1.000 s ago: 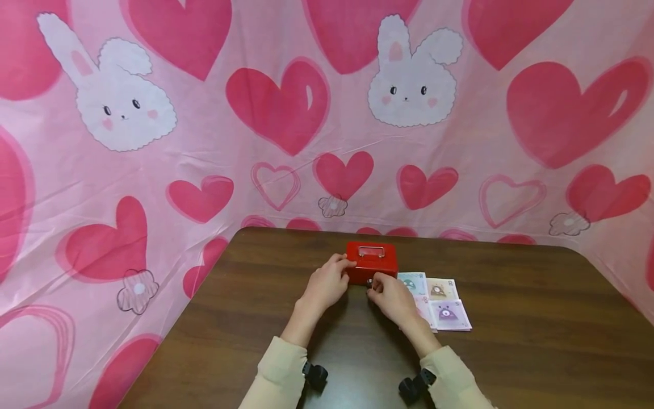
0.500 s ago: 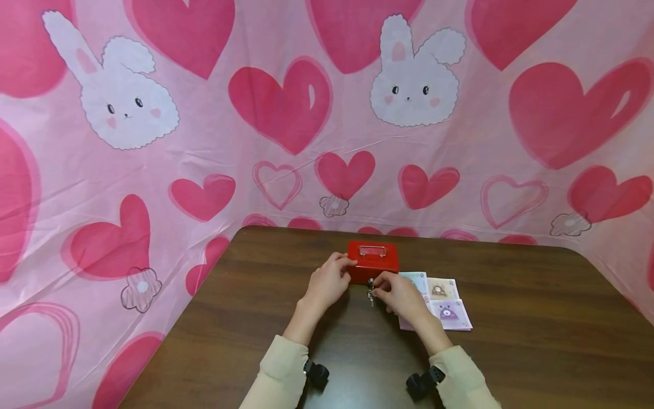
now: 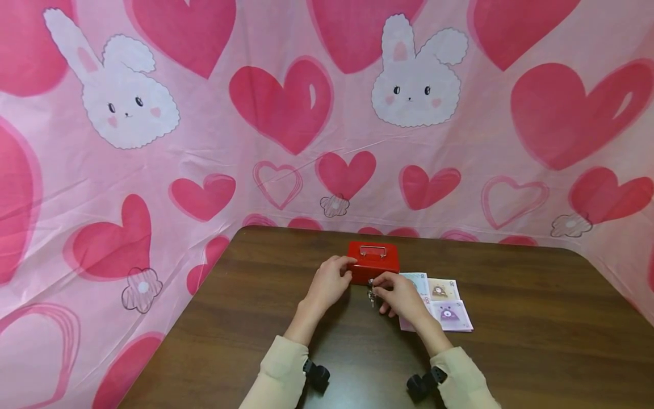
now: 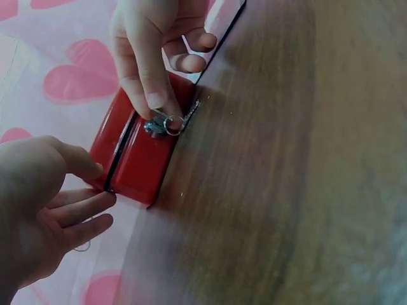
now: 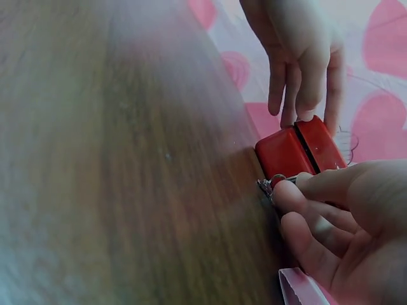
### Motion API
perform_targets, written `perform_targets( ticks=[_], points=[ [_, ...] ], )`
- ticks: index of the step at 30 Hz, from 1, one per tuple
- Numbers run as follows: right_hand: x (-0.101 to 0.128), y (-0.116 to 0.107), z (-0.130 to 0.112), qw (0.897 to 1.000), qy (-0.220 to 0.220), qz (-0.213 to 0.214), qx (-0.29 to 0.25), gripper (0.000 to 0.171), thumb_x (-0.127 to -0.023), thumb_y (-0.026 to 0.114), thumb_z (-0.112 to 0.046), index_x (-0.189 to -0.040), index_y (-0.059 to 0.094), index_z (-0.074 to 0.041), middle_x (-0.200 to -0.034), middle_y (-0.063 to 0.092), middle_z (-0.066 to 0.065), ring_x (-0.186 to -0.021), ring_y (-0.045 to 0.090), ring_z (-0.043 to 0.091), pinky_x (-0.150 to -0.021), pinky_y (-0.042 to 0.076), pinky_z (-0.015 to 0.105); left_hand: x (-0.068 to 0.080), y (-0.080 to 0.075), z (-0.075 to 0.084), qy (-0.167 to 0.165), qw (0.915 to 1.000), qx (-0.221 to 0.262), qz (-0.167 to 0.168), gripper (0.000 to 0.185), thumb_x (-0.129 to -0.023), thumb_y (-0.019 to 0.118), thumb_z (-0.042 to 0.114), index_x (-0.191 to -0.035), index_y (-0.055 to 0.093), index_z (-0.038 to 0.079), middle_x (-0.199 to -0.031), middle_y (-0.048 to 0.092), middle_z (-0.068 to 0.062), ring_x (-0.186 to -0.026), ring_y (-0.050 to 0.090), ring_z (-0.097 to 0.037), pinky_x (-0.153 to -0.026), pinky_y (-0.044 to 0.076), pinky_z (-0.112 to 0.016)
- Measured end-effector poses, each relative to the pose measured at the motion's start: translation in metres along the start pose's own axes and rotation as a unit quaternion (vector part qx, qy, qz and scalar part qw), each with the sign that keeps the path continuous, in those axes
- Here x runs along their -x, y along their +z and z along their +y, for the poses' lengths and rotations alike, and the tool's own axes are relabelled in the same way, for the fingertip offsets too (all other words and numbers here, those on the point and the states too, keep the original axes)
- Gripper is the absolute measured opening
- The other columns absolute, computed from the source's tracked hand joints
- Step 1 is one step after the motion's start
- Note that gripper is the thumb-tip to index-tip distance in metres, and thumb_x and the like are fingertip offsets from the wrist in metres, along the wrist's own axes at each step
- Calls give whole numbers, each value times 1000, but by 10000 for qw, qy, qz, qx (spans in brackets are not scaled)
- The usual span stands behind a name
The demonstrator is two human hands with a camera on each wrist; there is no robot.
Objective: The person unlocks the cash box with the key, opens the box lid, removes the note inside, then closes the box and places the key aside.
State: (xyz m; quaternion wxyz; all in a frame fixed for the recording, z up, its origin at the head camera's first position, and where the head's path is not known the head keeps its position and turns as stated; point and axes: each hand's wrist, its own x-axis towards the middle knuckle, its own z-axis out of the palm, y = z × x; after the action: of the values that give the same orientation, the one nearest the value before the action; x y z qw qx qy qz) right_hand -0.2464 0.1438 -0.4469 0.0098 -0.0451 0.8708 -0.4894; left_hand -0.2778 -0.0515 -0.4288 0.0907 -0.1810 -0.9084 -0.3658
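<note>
A small red cash box (image 3: 373, 260) with a metal handle on its lid stands shut on the brown table (image 3: 511, 352). My left hand (image 3: 341, 270) rests against the box's left end, fingers fairly straight and thumb on the lid edge; in the right wrist view its fingers (image 5: 299, 82) point down onto the red box (image 5: 299, 149). My right hand (image 3: 377, 284) pinches a key (image 4: 160, 124) in the lock on the box's front face (image 4: 137, 159). A second key (image 3: 371, 297) hangs from the ring below.
Several toy banknotes (image 3: 443, 304) lie on the table just right of the box, partly under my right wrist. A pink backdrop (image 3: 281, 113) with hearts and rabbits hangs behind and around the table. Black wrist cameras (image 3: 317, 375) sit on both cream sleeves.
My right hand has shifted slightly right and turned at the lock, and the hanging key now shows below it. The left hand and the box have stayed put.
</note>
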Motion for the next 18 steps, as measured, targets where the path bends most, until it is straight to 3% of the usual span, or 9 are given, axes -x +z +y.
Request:
perform_targets(
  ticks=[5,18],
  points=[
    [-2,1,2,9996,-27,-117,-241,17,-92,67,-6,-109,68,-4,-86,72,10,-48,63,17,-42,52,33,1,-1,1,-5,9999,119,17,28,-92,65,9,-119,72,13,-107,69,-8,-93,68,-19,-89,58,-38],
    [-1,2,1,9998,-3,-15,-193,15,-91,67,-3,-106,69,-3,-85,71,8,-48,62,17,-44,53,33,1,-1,0,-64,9997,248,-4,29,-93,63,10,-120,71,13,-110,67,-8,-96,67,-20,-90,57,-39]
  ],
)
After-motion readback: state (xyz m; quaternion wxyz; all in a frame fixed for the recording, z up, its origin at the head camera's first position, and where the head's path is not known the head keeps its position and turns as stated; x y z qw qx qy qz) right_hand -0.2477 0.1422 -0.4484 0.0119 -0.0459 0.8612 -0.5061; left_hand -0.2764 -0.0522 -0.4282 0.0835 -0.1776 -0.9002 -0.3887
